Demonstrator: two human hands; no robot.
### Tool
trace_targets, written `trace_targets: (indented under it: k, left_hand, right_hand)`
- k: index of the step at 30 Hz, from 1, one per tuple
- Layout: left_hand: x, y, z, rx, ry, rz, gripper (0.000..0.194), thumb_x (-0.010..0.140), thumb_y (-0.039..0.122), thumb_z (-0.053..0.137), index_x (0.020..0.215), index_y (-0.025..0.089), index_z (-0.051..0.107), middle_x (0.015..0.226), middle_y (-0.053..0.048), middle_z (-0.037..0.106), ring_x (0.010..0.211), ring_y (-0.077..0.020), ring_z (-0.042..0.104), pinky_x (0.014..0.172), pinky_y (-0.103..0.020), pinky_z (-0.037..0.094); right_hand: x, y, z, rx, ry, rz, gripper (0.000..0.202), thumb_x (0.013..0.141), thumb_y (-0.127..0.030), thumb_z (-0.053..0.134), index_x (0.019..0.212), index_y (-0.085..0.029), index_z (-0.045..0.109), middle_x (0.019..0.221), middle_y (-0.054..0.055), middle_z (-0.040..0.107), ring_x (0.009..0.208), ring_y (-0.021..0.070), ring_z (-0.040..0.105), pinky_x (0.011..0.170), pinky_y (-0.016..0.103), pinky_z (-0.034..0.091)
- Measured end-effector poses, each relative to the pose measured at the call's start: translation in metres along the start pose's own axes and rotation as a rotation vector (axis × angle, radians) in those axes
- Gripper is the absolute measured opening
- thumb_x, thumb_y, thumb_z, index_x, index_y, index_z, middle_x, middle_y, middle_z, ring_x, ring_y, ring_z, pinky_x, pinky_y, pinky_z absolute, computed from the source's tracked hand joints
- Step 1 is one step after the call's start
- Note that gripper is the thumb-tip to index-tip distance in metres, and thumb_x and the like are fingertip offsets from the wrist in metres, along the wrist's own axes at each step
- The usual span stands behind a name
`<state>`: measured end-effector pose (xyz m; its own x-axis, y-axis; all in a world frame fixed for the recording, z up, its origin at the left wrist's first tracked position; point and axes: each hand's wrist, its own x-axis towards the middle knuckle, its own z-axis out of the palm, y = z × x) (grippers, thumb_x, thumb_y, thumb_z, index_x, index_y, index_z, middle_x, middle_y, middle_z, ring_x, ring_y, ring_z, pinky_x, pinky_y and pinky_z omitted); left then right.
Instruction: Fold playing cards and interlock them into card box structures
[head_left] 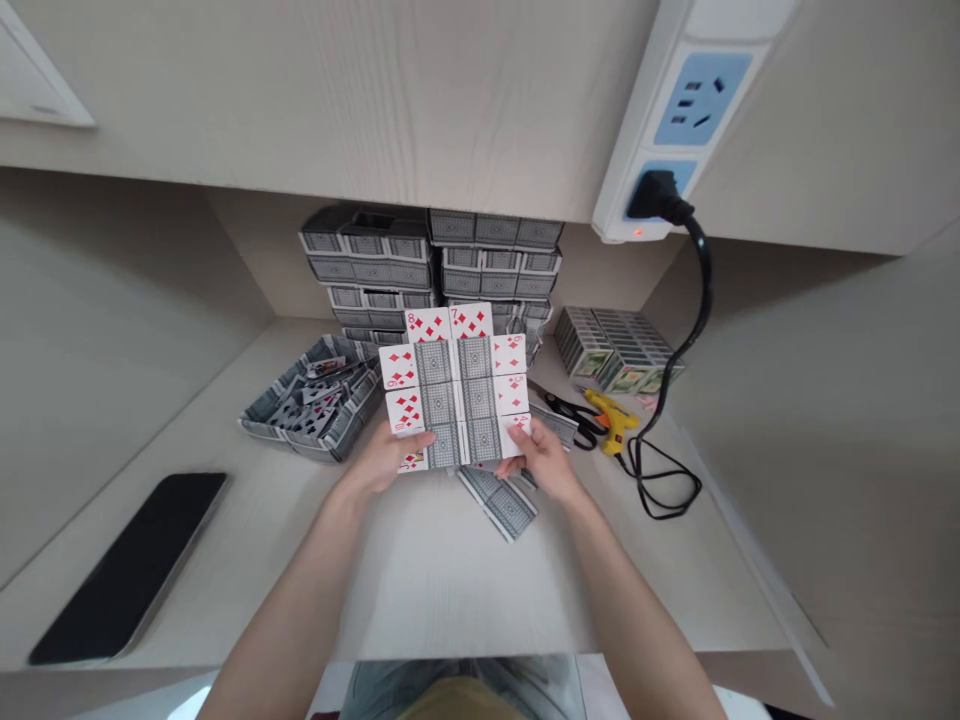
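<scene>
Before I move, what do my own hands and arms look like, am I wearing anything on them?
Your left hand and right hand are bare, without gloves. No watch or bracelet shows on either wrist, and no sleeve shows on your left forearm or right forearm. Some fingers are hidden, so I can't rule out a ring.

The desk (pixel 465 570) looks like pale wood-grain laminate, smooth and pretty matt. Playing cards (pixel 459 400) are printed paper with a slight sheen, the glue gun (pixel 613 420) is yellow plastic, and the power strip (pixel 637 170) is smooth white plastic with light blue plastic socket panels.
</scene>
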<state>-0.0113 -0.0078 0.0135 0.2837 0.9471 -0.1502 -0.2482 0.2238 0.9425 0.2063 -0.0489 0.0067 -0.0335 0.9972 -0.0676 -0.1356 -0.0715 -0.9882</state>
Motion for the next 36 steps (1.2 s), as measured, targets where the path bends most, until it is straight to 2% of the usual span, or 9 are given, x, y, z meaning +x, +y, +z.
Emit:
trace_targets:
  k: [3,5,9,12,19,22,27,33,36]
  left_hand:
    - [0.000,0.003,0.001,-0.044,0.074,0.018,0.051,0.051,0.024,0.076,0.099,0.013,0.061,0.100,-0.012,0.066,0.096,-0.0291,0.059,0.085,-0.043,0.045]
    - [0.001,0.006,0.001,-0.094,0.144,0.063,0.053,0.053,0.025,0.075,0.101,0.014,0.060,0.103,-0.011,0.065,0.096,-0.0273,0.059,0.087,-0.042,0.044]
    - [0.003,0.007,0.001,-0.161,0.210,0.130,0.056,0.056,0.026,0.075,0.108,0.016,0.056,0.108,-0.010,0.062,0.096,-0.0237,0.060,0.089,-0.040,0.043]
    - [0.003,0.004,0.002,-0.166,0.210,0.152,0.055,0.058,0.026,0.073,0.109,0.015,0.056,0.107,-0.010,0.063,0.097,-0.0231,0.059,0.089,-0.039,0.043]
    - [0.004,0.001,0.005,-0.152,0.256,0.123,0.056,0.056,0.024,0.074,0.108,0.013,0.056,0.105,-0.011,0.064,0.103,-0.0258,0.056,0.090,-0.040,0.042]
    - [0.003,0.003,0.006,-0.155,0.251,0.132,0.055,0.057,0.024,0.074,0.108,0.013,0.056,0.105,-0.011,0.064,0.104,-0.0261,0.055,0.090,-0.040,0.042]
    - [0.001,0.006,0.011,-0.201,0.254,0.148,0.052,0.058,0.022,0.073,0.107,0.015,0.057,0.106,-0.009,0.064,0.105,-0.0244,0.055,0.091,-0.039,0.042]
    - [0.001,0.001,0.020,-0.290,0.230,0.112,0.049,0.060,0.022,0.072,0.106,0.017,0.057,0.107,-0.008,0.063,0.103,-0.0234,0.056,0.092,-0.038,0.043]
    - [0.000,-0.001,0.022,-0.310,0.211,0.109,0.048,0.062,0.021,0.070,0.108,0.017,0.056,0.111,-0.009,0.061,0.104,-0.0239,0.056,0.091,-0.038,0.044]
  right_hand:
    - [0.004,0.002,-0.007,-0.053,0.095,-0.036,0.038,0.075,-0.058,0.045,0.079,-0.020,0.045,0.057,-0.001,0.059,0.039,0.0120,0.052,0.038,0.025,0.043]
    - [0.005,0.004,-0.013,-0.227,0.144,-0.105,0.040,0.075,-0.057,0.044,0.081,-0.018,0.051,0.070,0.003,0.063,0.042,0.0106,0.049,0.040,0.024,0.041]
    - [0.002,0.009,-0.019,-0.749,0.090,-0.233,0.044,0.055,-0.045,0.071,0.089,-0.020,0.061,0.091,0.006,0.060,0.076,0.0183,0.055,0.068,0.031,0.044]
    - [0.001,0.012,-0.017,-0.886,0.063,-0.220,0.050,0.047,-0.038,0.077,0.091,-0.020,0.061,0.093,0.006,0.056,0.085,0.0204,0.053,0.074,0.032,0.041]
    - [0.006,0.014,-0.018,-0.678,0.158,-0.188,0.023,0.057,-0.031,0.071,0.072,-0.018,0.060,0.070,0.000,0.058,0.063,0.0148,0.052,0.060,0.026,0.039]
    - [0.007,0.012,-0.022,-0.591,0.220,-0.160,0.024,0.059,-0.036,0.069,0.070,-0.017,0.061,0.064,-0.001,0.057,0.057,0.0141,0.048,0.053,0.026,0.036]
    - [0.003,0.001,-0.016,-0.509,0.308,-0.278,0.024,0.062,-0.041,0.066,0.065,-0.018,0.058,0.068,0.001,0.055,0.063,0.0150,0.048,0.054,0.025,0.036]
    - [-0.010,0.005,0.026,-0.145,0.049,-0.080,0.030,0.078,-0.051,0.045,0.081,-0.022,0.043,0.055,-0.004,0.053,0.034,0.0076,0.036,0.032,0.020,0.024]
    - [-0.014,0.010,0.037,-0.108,-0.016,-0.080,0.029,0.080,-0.052,0.041,0.083,-0.023,0.039,0.057,-0.003,0.058,0.027,0.0065,0.033,0.028,0.020,0.021]
